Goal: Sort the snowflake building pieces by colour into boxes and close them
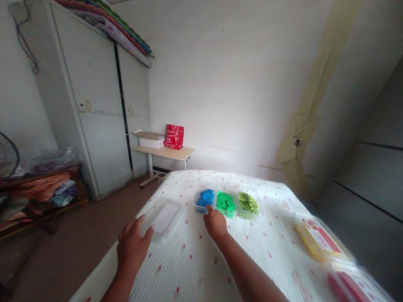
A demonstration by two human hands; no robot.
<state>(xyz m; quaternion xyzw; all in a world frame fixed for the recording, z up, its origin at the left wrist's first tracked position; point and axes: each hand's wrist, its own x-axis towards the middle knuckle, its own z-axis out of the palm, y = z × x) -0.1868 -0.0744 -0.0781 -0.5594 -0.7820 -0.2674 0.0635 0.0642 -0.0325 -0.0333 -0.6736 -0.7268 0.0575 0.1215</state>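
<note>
Three clear plastic containers stand in a row on the bed-like surface. The left one holds blue pieces (205, 197), the middle one bright green pieces (225, 202), the right one yellow-green pieces (247, 202). My right hand (215, 223) is at the near edge of the blue container, fingers curled together; what they pinch, if anything, is hidden. My left hand (134, 241) is open, thumb apart from the fingers, beside a clear plastic lid (176, 206) with a white label. Whether the thumb touches the lid I cannot tell.
A white striped cover with red spots (195, 268) spreads under everything. At right lie a clear box of yellow pieces (307, 245) and a box with red contents (346, 285), both blurred. Beyond stands a small table (176, 153) with a red bag (174, 136).
</note>
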